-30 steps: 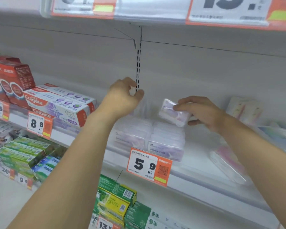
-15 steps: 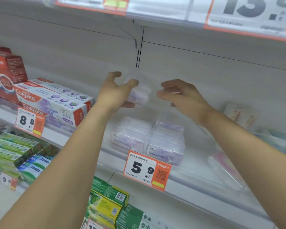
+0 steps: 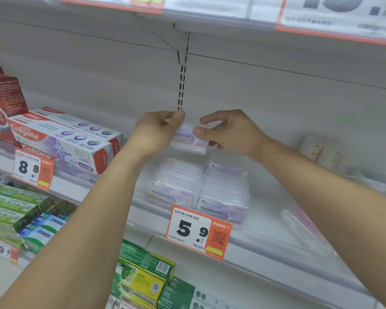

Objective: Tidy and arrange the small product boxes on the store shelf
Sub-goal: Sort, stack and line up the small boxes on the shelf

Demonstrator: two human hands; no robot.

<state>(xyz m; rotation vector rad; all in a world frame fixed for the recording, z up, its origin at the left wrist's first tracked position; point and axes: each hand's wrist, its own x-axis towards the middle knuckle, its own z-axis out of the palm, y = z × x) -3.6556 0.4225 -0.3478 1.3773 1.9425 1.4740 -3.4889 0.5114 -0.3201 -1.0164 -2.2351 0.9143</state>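
A small clear floss box with a purple label (image 3: 188, 139) is held in the air between both hands, above the shelf. My left hand (image 3: 153, 133) grips its left end and my right hand (image 3: 228, 132) grips its right end. Below them, two rows of the same boxes (image 3: 177, 185) (image 3: 224, 197) lie stacked on the white shelf (image 3: 265, 221), behind an orange price tag reading 5.9 (image 3: 198, 231). My forearms hide part of the shelf front.
Colgate toothpaste cartons (image 3: 60, 141) lie to the left beside red boxes (image 3: 2, 108). A white patterned pack (image 3: 321, 152) and a clear pink-marked pack (image 3: 301, 224) sit at the right. Green and yellow cartons (image 3: 140, 279) fill the lower shelf. The upper shelf edge (image 3: 210, 18) hangs overhead.
My right hand has come in from the right and closed on the box that my left hand held. Both hands now hold it together at the centre.
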